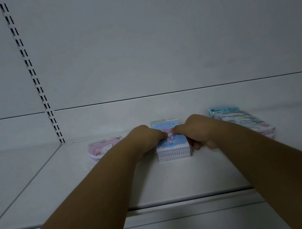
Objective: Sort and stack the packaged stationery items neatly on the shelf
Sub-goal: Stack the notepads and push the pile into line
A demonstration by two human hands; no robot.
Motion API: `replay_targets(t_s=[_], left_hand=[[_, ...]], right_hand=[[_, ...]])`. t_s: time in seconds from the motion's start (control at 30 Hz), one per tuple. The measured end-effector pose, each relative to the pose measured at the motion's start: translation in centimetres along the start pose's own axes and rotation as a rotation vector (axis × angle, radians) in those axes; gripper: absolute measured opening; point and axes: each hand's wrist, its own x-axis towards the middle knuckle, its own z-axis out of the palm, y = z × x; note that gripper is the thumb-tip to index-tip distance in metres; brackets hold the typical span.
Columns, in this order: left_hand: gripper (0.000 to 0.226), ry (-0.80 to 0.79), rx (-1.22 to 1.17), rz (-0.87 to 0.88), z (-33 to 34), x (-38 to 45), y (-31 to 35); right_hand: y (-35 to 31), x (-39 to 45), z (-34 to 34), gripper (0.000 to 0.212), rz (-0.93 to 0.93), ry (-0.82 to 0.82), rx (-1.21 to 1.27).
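Our blue stack of packets (172, 144) sits mid-shelf toward the far wall, between a pink pack (102, 149) at left and a pale blue pack (245, 120) at right. We should squeeze its sides evenly to square the edges. Left hand (146, 139) and right hand (199, 131) clasp it, thumbs on top, fingers curled against the sides, forearms reaching straight in over the shelf (59, 189).
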Motion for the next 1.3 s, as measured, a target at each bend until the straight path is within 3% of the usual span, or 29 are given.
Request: replay_targets(t_s=[0.3,0.43,0.57,0.7,1.13,1.3], left_hand=[[0.057,0.116,0.326,0.116,-0.2,-0.5,-0.6],[0.060,0.058,0.567,0.195,-1.6,-3.1,-1.0],[0.040,0.002,0.838,0.315,-1.1,-4.3,-1.5],[0.029,0.067,0.821,0.375,-0.5,-3.5,-2.2],[0.042,0.082,0.738,0.434,-0.6,-3.2,-3.2],[0.035,0.143,0.709,0.441,-0.4,-3.3,-3.8]], right_hand=[[0.5,-1.2,-0.7,0.063,-0.149,0.190,-0.473],[1.5,-4.3,-1.2,0.052,-0.334,0.091,-0.641],[2.4,-4.7,-1.3,0.038,-0.381,0.028,-0.736],[2.6,-4.4,-0.9,0.032,-0.414,0.015,-0.686],[3.5,-5.0,-1.0,0.027,-0.476,0.073,-0.634],[3.9,-4.9,-0.6,0.027,-0.539,0.139,-0.684]])
